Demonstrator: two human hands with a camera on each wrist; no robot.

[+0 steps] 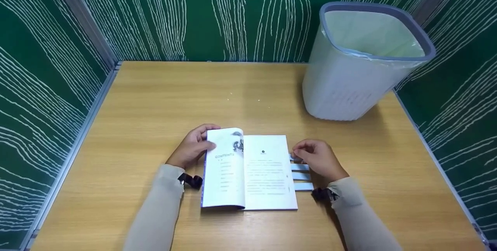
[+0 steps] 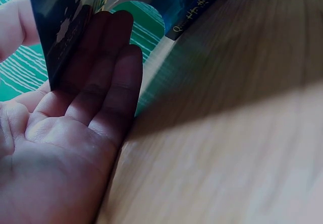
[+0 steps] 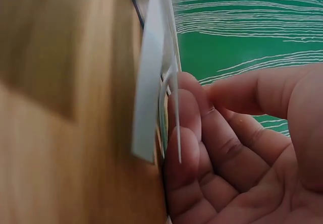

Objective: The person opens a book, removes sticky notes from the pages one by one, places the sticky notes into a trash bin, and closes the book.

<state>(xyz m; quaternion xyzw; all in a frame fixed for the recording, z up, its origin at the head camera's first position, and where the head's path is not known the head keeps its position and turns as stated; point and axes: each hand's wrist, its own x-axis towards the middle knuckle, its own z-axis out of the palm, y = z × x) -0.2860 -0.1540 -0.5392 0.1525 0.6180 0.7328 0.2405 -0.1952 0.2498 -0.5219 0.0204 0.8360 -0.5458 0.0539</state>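
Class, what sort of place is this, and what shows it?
Probably a work booth: green panels line three sides of a wood-grain tabletop, and an open book lies on it.

The left hand [image 2: 75,128] holds a dark, glossy book cover [image 2: 58,27] near a wooden tabletop [image 2: 237,118], green wall [image 2: 22,72] behind.

Tabletop [image 1: 167,96] passable beyond book [image 1: 268,181], bin [image 1: 345,80] blocking far right, wall [image 1: 198,18] behind

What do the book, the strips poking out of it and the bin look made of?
Book: printed, matte-looking white paper pages; cover probably coated card, showing a slight sheen. Strips: pale blue, thin-edged, likely paper or thin card, fairly matte. Bin: apparently smooth plastic, judging by its rounded rim; liner, wrinkled and thin, likely plastic film.
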